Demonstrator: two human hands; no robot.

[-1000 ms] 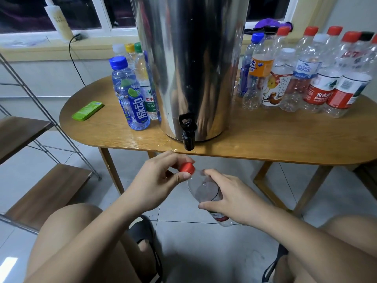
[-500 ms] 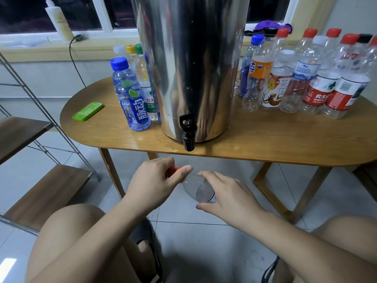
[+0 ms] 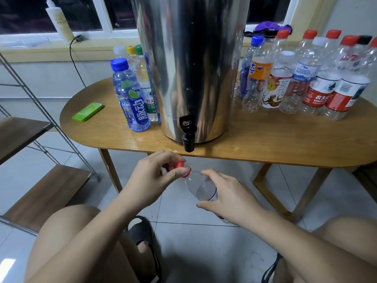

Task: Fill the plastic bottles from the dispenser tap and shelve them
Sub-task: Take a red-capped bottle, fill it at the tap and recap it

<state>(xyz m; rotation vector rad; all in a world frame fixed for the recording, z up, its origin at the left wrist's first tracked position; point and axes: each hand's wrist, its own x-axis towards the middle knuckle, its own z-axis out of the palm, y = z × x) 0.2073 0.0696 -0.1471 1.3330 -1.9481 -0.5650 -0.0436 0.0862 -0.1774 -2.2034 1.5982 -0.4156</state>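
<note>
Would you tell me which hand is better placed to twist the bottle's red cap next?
Left. The left hand pinches the red cap, while the right hand grips the bottle by its body, steadying it below the tap.

dispenser (image 3: pixel 193 68) top cut off; bottle (image 3: pixel 201 186) base hidden by right hand (image 3: pixel 228 199).

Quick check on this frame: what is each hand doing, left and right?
Left hand: closed, pinching the red cap.
Right hand: closed around the clear plastic bottle, holding it tilted below the table edge.
</note>
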